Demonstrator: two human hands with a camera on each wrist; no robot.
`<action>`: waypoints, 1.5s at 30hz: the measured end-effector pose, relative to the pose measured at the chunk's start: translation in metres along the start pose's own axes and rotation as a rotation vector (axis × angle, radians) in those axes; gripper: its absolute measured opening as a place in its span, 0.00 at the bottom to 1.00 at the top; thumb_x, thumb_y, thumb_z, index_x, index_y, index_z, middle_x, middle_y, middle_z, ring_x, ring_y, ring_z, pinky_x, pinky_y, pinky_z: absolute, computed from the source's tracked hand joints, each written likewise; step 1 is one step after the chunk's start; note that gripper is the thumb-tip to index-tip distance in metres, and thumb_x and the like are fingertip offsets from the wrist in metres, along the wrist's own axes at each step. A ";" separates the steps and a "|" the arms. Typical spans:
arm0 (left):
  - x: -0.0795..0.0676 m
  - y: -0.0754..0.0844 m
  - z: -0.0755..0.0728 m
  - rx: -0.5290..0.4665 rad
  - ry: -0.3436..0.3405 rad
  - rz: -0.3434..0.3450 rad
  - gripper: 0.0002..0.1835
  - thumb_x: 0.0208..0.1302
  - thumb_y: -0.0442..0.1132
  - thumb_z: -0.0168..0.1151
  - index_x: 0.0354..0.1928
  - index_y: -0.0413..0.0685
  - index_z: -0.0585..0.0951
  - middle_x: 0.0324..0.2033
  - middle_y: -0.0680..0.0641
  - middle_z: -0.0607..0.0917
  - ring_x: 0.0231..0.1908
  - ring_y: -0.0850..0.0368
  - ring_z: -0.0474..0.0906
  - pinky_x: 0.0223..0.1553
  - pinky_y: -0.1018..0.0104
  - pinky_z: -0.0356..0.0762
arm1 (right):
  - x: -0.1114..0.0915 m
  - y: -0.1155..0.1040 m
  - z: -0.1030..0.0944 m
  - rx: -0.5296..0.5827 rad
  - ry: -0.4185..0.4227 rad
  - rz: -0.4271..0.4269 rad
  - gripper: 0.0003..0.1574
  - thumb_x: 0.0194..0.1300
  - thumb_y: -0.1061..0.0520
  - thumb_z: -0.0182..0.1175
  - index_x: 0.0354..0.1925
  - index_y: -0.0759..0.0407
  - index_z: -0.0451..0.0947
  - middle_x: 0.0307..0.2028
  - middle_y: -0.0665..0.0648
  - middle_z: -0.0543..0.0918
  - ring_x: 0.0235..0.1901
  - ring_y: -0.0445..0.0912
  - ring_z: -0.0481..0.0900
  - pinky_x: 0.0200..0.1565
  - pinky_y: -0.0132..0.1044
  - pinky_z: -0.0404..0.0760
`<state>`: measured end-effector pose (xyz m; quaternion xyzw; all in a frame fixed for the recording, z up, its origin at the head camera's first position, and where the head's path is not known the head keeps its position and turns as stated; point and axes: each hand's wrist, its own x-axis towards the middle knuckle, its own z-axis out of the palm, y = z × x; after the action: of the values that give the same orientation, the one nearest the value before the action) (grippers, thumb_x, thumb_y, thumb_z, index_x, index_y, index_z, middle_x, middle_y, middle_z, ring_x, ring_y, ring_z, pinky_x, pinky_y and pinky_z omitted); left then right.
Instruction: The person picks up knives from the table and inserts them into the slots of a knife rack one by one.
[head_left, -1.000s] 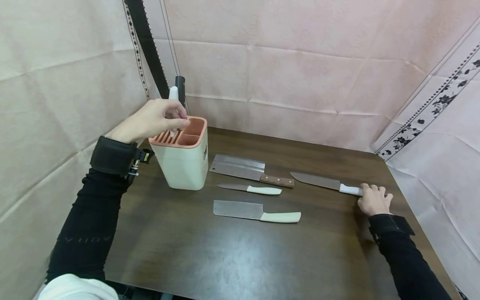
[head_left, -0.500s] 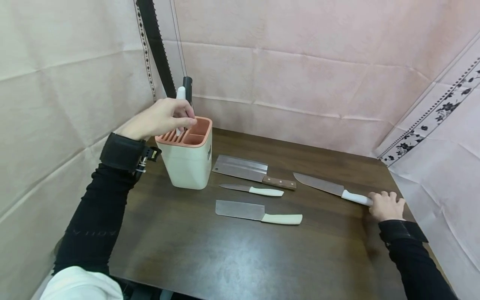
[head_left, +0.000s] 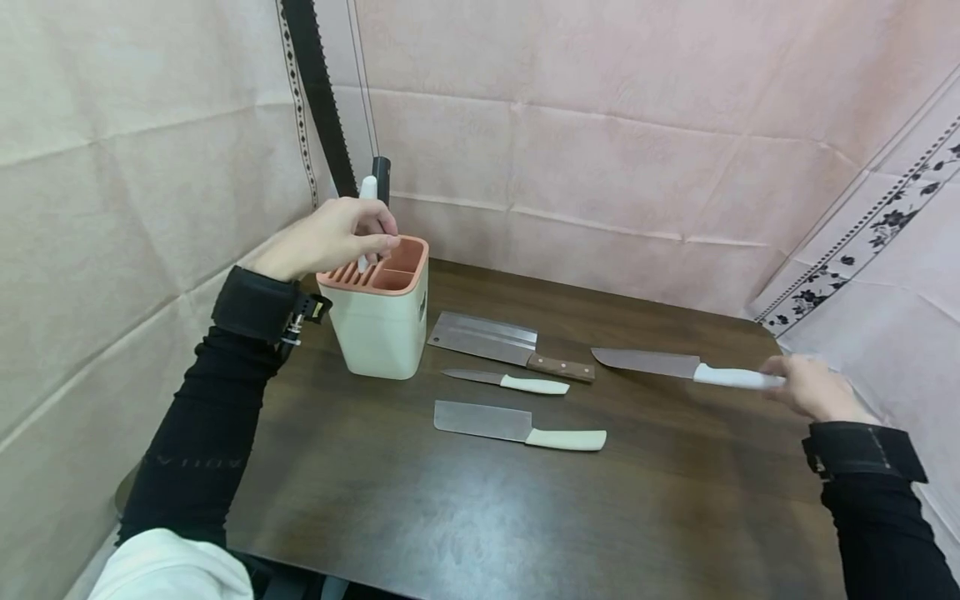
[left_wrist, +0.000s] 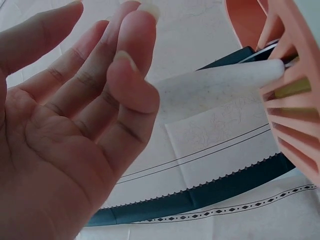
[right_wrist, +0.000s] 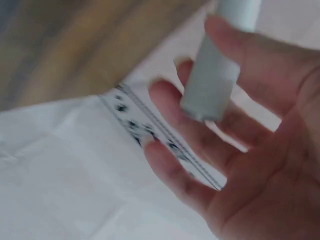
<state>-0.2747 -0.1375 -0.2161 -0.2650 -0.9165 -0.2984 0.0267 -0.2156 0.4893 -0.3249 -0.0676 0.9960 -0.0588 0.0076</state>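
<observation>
My right hand point(head_left: 813, 387) pinches the end of the white handle of a long kitchen knife point(head_left: 648, 362) at the table's right side. In the right wrist view, thumb and fingertips meet round that handle point(right_wrist: 212, 82). My left hand point(head_left: 337, 237) hovers over the mint-green knife holder point(head_left: 378, 333), its fingers loosely bent. Behind it, a white-handled knife point(head_left: 368, 187) stands in the slotted side. In the left wrist view, this white handle point(left_wrist: 220, 87) passes behind the fingers, beside the orange slotted top point(left_wrist: 275, 107).
On the table point(head_left: 480, 517) lie a brown-handled cleaver point(head_left: 480, 336), a small white-handled paring knife point(head_left: 534, 385) and a square-bladed knife point(head_left: 566, 439). A dark handle point(head_left: 382, 177) rises from the holder. Cloth point(head_left: 600, 158) hangs behind and at both sides.
My right hand has shifted right and lifted the handle end of the long knife, which has moved slightly right. The left hand keeps its place over the holder; the head view has shifted slightly.
</observation>
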 end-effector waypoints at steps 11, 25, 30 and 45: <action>0.004 0.006 0.011 -0.016 0.024 0.059 0.07 0.62 0.37 0.58 0.40 0.41 0.77 0.31 0.37 0.85 0.29 0.48 0.80 0.34 0.56 0.74 | 0.007 -0.038 -0.057 0.193 0.171 0.005 0.28 0.48 0.47 0.70 0.39 0.69 0.80 0.23 0.56 0.82 0.23 0.45 0.67 0.26 0.39 0.62; 0.016 0.011 0.044 -0.075 -0.024 0.116 0.07 0.61 0.37 0.59 0.39 0.42 0.78 0.32 0.39 0.85 0.32 0.49 0.77 0.35 0.57 0.73 | 0.031 -0.089 -0.068 0.680 0.302 -0.019 0.31 0.55 0.52 0.66 0.53 0.67 0.72 0.26 0.28 0.82 0.30 0.30 0.80 0.30 0.19 0.73; 0.019 0.017 0.053 -0.101 -0.053 0.119 0.07 0.62 0.38 0.58 0.40 0.42 0.78 0.33 0.40 0.86 0.30 0.50 0.79 0.28 0.60 0.74 | 0.038 -0.103 -0.069 0.751 0.357 -0.061 0.24 0.55 0.54 0.66 0.50 0.62 0.76 0.28 0.31 0.83 0.27 0.33 0.81 0.25 0.21 0.75; 0.027 0.028 0.067 -0.092 -0.049 0.197 0.08 0.62 0.37 0.59 0.40 0.42 0.78 0.33 0.42 0.84 0.29 0.53 0.78 0.34 0.55 0.78 | 0.033 -0.133 -0.086 0.698 0.456 -0.174 0.23 0.54 0.57 0.66 0.50 0.59 0.77 0.27 0.35 0.83 0.24 0.35 0.79 0.26 0.23 0.70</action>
<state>-0.2763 -0.0686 -0.2504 -0.3620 -0.8717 -0.3296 0.0212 -0.2330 0.3641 -0.2241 -0.1302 0.8830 -0.4064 -0.1955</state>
